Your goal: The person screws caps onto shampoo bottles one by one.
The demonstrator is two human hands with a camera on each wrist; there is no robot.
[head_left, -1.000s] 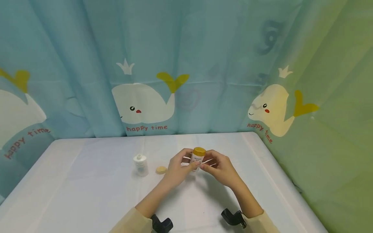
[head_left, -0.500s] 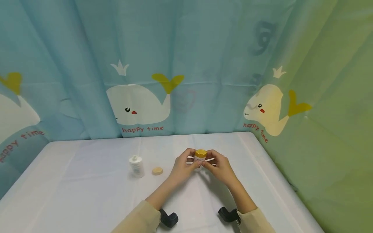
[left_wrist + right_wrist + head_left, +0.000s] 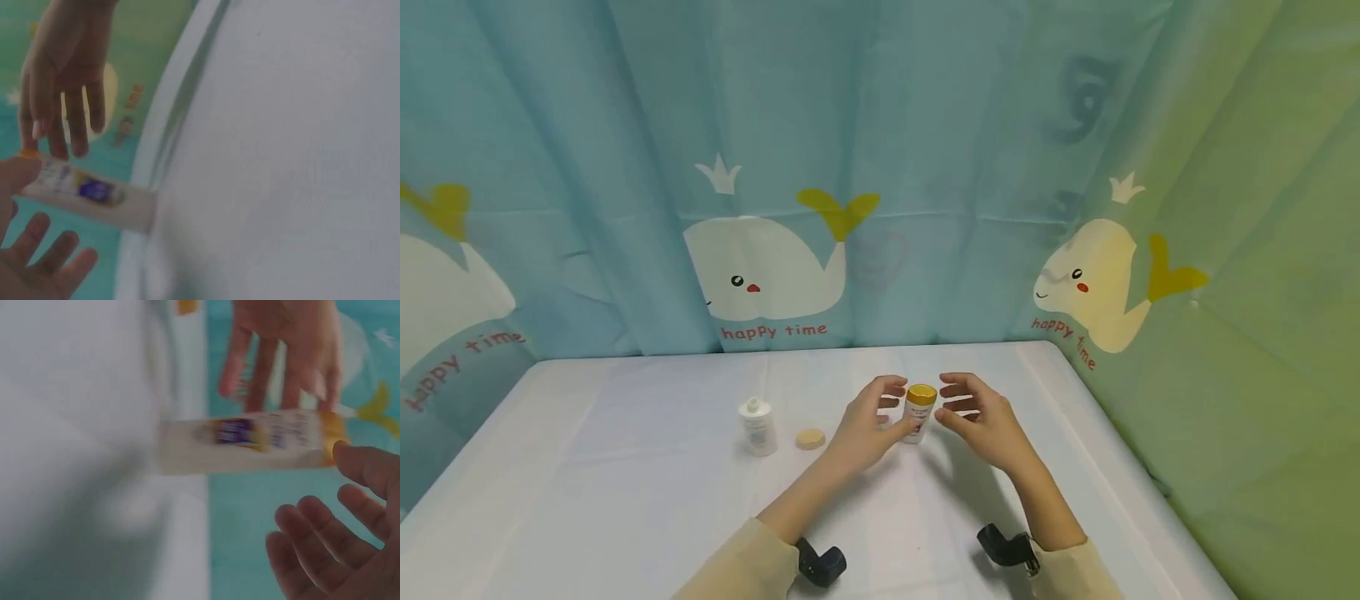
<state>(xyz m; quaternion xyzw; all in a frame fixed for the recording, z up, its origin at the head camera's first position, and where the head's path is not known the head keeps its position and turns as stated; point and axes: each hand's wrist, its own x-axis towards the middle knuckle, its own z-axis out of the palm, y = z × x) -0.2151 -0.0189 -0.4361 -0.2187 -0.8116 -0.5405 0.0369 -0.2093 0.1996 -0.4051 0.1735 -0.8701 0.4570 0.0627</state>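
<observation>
A small white bottle [image 3: 917, 423] with a yellow cap [image 3: 922, 393] stands upright on the white table. Its label carries a purple patch, which shows in the right wrist view. My left hand [image 3: 867, 427] is spread around the bottle's left side, the thumb passing across its front in the head view. To the right, my right hand [image 3: 988, 423] is held apart from the bottle with loosely bent fingers. Both wrist views show the bottle [image 3: 112, 199] between the two parted hands, neither one wrapped round it.
Left of the hands stands another white bottle [image 3: 757, 428] with a narrow tip on top. Beside it a round pale-yellow lid [image 3: 810, 438] lies flat on the table [image 3: 647, 483]. A blue-green curtain [image 3: 925, 283] printed with whales hangs behind and along the right side.
Earlier both hands gripped the yellow-capped bottle. Now the fingers have let go and spread apart, the right hand drawing away to the right, and the bottle stands by itself.
</observation>
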